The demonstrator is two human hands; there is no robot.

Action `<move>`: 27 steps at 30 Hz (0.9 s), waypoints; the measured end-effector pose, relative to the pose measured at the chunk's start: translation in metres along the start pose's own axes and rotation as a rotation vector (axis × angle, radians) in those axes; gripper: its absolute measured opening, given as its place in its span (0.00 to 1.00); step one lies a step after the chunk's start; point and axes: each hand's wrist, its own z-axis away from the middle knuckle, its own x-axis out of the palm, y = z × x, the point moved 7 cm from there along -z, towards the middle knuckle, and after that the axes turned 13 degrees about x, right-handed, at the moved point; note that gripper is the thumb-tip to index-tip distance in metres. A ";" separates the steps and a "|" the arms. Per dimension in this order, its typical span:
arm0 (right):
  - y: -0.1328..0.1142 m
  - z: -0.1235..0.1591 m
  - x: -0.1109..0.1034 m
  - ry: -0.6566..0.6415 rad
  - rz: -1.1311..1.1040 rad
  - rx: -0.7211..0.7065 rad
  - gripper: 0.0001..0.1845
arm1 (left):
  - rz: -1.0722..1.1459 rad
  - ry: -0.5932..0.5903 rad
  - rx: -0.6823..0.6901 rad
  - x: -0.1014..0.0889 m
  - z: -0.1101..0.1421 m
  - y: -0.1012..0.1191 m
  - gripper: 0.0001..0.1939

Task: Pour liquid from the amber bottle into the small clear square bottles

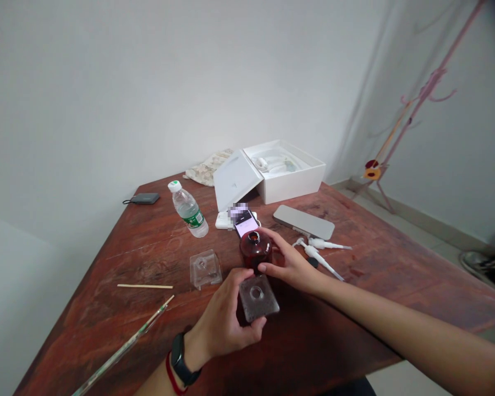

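My left hand (225, 322) is closed around a square clear block with a round hole (258, 297), held just above the wooden table (148, 258). My right hand (291, 263) wraps its fingers round a small dark red glass bottle (254, 248) that stands upright on the table with its mouth uncovered. The block sits just in front of the bottle. A second clear square piece (205, 268) lies on the table to the left of the bottle. A black band and a red cord sit on my left wrist.
A water bottle (188, 209), a phone (246, 221), an open white box (272, 173), a grey flat case (304, 221) and white pump parts (319, 250) lie behind. A wooden stick (145, 286) and a glass rod (124, 346) lie left. A coat stand (400, 126) stands right.
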 end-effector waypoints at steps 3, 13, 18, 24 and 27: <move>0.000 0.000 -0.002 0.013 0.043 -0.011 0.47 | 0.002 0.005 0.000 0.000 0.000 0.000 0.43; -0.030 0.018 -0.024 0.345 0.351 -0.268 0.37 | -0.035 -0.051 0.012 -0.003 0.002 0.000 0.50; -0.074 0.042 -0.021 0.433 0.491 -0.549 0.20 | 0.031 -0.099 0.037 -0.006 0.003 0.008 0.57; -0.112 0.060 0.027 0.068 0.645 -0.777 0.19 | 0.010 0.013 0.172 -0.021 -0.005 0.027 0.51; -0.119 0.060 0.043 -0.045 0.718 -0.705 0.18 | -0.080 0.098 0.285 -0.028 -0.004 0.037 0.49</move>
